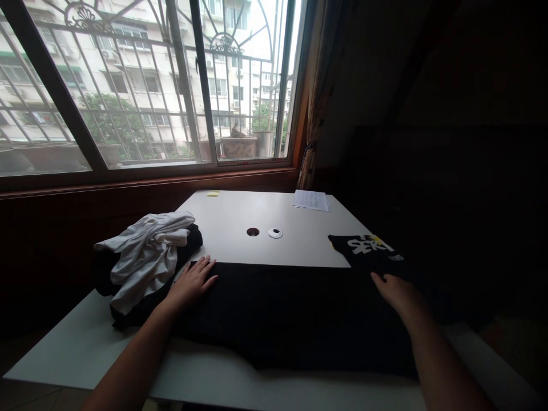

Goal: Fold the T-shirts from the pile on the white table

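Note:
A black T-shirt (295, 314) lies spread sideways across the white table (231, 228). White lettering and a small yellow mark show on its far right part. At its left end my left hand (194, 282) rests flat on the cloth, fingers spread. Over at the right, my right hand (396, 288) is closed at the shirt just below the lettering, its thumb side towards the middle; most of its fingers are hidden in shadow. Beside my left hand is a heap of clothes, a crumpled white garment (149, 245) on top of dark ones (194, 237).
Beyond the shirt, the tabletop has a round hole (253, 232) with a white round cover (274, 233) next to it. Printed papers (311, 200) lie at the far right edge, yellow sticky notes (213, 194) at the far left. A barred window (149, 85) and a curtain (314, 114) stand behind.

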The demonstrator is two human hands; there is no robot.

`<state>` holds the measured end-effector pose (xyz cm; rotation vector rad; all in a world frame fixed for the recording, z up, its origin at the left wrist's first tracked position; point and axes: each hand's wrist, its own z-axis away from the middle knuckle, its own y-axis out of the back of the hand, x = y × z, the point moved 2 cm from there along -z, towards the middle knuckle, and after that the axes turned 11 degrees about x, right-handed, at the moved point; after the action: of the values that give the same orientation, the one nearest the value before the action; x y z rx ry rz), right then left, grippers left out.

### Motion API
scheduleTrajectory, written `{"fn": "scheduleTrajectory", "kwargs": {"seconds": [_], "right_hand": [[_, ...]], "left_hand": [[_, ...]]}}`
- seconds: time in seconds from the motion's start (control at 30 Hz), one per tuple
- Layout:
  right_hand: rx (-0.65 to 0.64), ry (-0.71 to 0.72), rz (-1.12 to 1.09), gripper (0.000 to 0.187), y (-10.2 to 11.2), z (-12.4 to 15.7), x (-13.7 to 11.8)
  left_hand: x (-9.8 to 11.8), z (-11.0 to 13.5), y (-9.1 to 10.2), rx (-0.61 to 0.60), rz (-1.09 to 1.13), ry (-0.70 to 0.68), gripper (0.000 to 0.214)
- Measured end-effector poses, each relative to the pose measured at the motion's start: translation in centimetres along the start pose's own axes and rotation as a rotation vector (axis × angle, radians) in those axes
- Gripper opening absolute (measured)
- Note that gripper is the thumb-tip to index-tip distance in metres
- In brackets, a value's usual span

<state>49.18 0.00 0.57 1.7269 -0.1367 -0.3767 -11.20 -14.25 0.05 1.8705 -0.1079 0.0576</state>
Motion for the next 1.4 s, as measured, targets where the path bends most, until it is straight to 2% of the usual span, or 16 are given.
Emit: {"fn": "scheduleTrajectory", "kwargs": {"seconds": [0.4, 0.93, 1.23, 1.4], "right_hand": [[-0.02, 0.001, 0.003, 0.065, -0.47, -0.34, 0.22], [-0.035, -0.002, 0.018, 0.066, 0.24, 0.25, -0.24], [-0.051, -0.011, 0.019, 0.066, -0.12, -0.11, -0.09], [-0.024, -0.009, -0.014, 0.065, 0.31, 0.22, -0.19]], "left_hand": [[-0.02, -0.02, 0.01, -0.009, -0.019, -0.001, 0.06], [-0.31, 0.05, -0.41, 0.027, 0.002, -0.011, 0.06], [-0.35, -0.03, -0.36, 0.016, 0.002, -0.004, 0.06], [-0.41, -0.03, -0.49, 0.015, 0.002, -0.007, 0.06]]}}
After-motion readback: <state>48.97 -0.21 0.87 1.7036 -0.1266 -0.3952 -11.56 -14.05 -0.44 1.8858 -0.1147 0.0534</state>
